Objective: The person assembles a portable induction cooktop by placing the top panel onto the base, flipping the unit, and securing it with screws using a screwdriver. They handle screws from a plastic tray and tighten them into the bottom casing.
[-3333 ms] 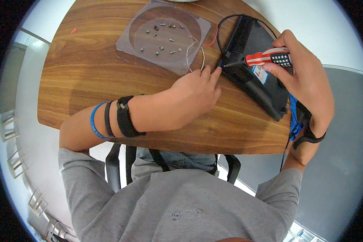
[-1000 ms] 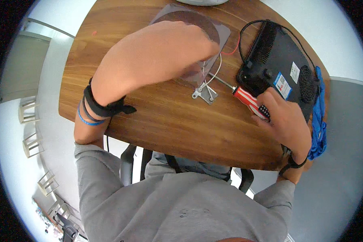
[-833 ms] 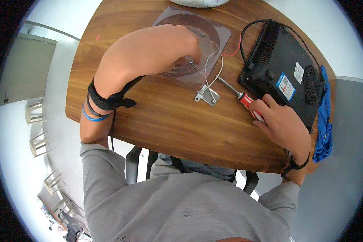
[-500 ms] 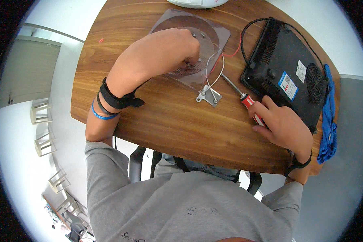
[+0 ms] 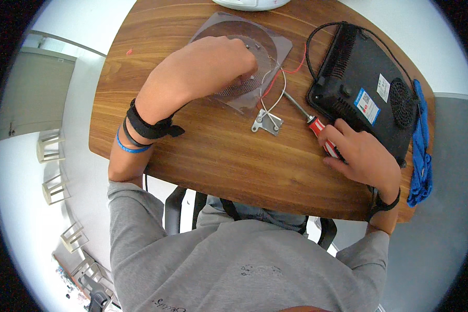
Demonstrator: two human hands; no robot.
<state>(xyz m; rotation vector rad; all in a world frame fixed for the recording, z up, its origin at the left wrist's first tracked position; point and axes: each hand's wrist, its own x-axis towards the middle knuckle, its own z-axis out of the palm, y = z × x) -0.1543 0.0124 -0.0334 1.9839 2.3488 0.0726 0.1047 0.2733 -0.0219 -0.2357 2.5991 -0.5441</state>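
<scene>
My left hand (image 5: 221, 62) is curled downward over a clear plastic sheet (image 5: 282, 46) with a large round area. Its fingertips are bunched and mostly hidden beneath the hand, so whatever they pinch cannot be made out. Small screws (image 5: 247, 47) lie on the sheet just beyond the knuckles. My right hand (image 5: 361, 156) is wrapped around the red and white handle of a screwdriver (image 5: 317, 125); its metal shaft points away to the upper left, close to the tabletop. Left of the shaft rests a small metal bracket (image 5: 268, 122) with white wires attached.
A black appliance housing (image 5: 366, 88) with vents and a cable lies bottom-up on the right. Beside it a blue cloth (image 5: 421, 151) hangs along the edge of the wooden table (image 5: 218, 166). A red wire (image 5: 296, 67) runs toward the housing. A white object (image 5: 252, 4) stands at the far edge.
The left fingertips have tucked slightly further under the hand over the sheet. My right hand keeps its hold on the screwdriver. The whole view has shifted a little.
</scene>
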